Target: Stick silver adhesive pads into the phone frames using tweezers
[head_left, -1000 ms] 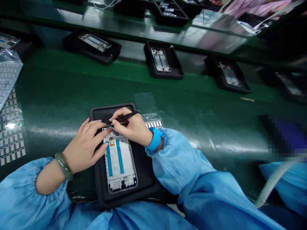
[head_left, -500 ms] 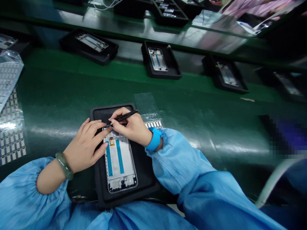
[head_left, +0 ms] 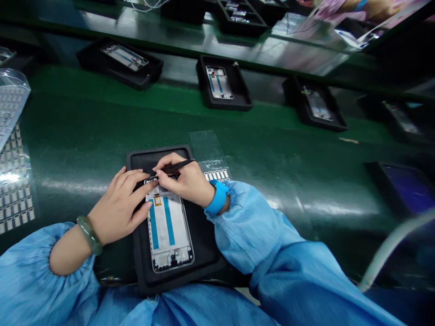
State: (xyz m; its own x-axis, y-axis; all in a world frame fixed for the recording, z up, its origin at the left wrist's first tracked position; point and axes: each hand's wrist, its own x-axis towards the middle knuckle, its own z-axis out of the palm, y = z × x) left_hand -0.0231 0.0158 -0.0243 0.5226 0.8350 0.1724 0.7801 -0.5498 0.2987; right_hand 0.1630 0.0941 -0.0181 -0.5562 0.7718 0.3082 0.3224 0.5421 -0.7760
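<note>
A silver phone frame [head_left: 161,226] with two blue adhesive strips and an orange flex piece lies in a black tray [head_left: 209,258] before me. My left hand [head_left: 118,206] has its fingers apart, fingertips on the frame's upper left part and thumb by its left edge. In my right hand [head_left: 183,179] are black tweezers [head_left: 180,165], pinched between thumb and fingers, their tips at the frame's top edge. My fingers hide most of that top end. Beneath and beside my right hand is a clear sheet of small white stickers [head_left: 215,174].
Several black trays with phone frames, one a middle tray [head_left: 243,97], line the far side of the green bench [head_left: 102,127]. Sticker sheets [head_left: 16,190] lie at left. At right are a tray with a purple panel [head_left: 408,185] and a pale curved bar [head_left: 390,249].
The far trays have shifted slightly left. My hands keep nearly the same place on the frame. Another person's hand has come into view at the top right.
</note>
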